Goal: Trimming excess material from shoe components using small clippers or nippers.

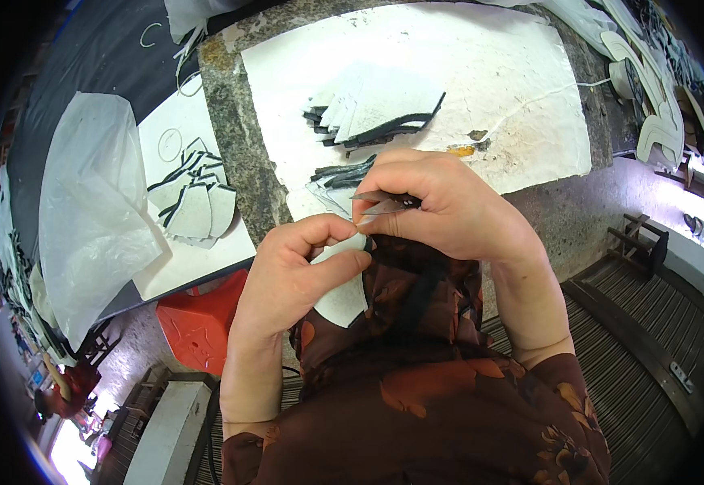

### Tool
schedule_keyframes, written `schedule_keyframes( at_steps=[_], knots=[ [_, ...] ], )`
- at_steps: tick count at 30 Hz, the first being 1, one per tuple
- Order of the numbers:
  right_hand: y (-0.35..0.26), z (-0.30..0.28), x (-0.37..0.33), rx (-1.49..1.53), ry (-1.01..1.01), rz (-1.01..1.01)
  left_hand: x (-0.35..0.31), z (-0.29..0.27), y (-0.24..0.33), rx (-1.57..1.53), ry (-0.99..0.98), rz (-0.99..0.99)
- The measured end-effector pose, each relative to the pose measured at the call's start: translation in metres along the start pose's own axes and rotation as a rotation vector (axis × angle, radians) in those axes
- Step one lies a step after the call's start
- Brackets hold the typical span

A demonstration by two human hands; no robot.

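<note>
Between the thumb and fingers of my left hand is a pale, curved shoe-upper-like piece with a black edge, hanging over my lap. My right hand is closed round a pair of small thread snips, their pointed blades spread and aimed left. Its fingertips meet the left ones at the top corner of the piece; whatever fine thing they pinch there is too small to make out. Just beyond my hands lies a small pile of similar pieces, partly hidden. A larger fanned stack sits farther back.
A worn white sheet covers most of the stone-topped table. To the left are another pile of pieces and a clear plastic bag. A red plastic stool stands below. White cut parts crowd the far right.
</note>
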State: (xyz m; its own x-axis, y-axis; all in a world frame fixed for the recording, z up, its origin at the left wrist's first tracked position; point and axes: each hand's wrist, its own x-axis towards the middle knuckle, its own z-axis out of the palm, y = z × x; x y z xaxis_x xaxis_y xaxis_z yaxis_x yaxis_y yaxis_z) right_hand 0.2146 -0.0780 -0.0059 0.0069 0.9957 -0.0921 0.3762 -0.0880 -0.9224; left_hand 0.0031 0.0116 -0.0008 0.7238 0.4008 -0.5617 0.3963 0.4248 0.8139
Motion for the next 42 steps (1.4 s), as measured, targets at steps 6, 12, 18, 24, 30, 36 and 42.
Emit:
schedule_keyframes(
  at_steps=[6,12,18,24,30,36,42],
  knots=[
    [-0.007,-0.006,0.005,0.014,-0.143,0.073,0.000,-0.004,-0.005,0.161,-0.050,0.028],
    [-0.004,-0.006,0.004,0.557,0.008,0.418,-0.001,0.001,-0.001,-0.164,0.050,0.045],
    [-0.011,-0.003,0.005,0.608,-0.125,0.417,-0.001,0.006,0.000,-0.260,0.086,0.131],
    [-0.004,0.010,0.005,0.660,-0.103,0.456,-0.001,0.003,0.002,-0.210,0.081,0.106],
    [-0.007,0.014,0.009,0.596,-0.080,0.395,0.004,-0.004,0.003,-0.066,0.053,0.047],
    [-0.009,0.021,0.013,0.538,-0.026,0.363,0.006,-0.016,-0.007,-0.232,0.016,-0.024],
    [-0.017,0.015,0.004,0.572,-0.012,0.506,0.005,-0.009,-0.008,-0.613,0.249,0.188]
  ],
)
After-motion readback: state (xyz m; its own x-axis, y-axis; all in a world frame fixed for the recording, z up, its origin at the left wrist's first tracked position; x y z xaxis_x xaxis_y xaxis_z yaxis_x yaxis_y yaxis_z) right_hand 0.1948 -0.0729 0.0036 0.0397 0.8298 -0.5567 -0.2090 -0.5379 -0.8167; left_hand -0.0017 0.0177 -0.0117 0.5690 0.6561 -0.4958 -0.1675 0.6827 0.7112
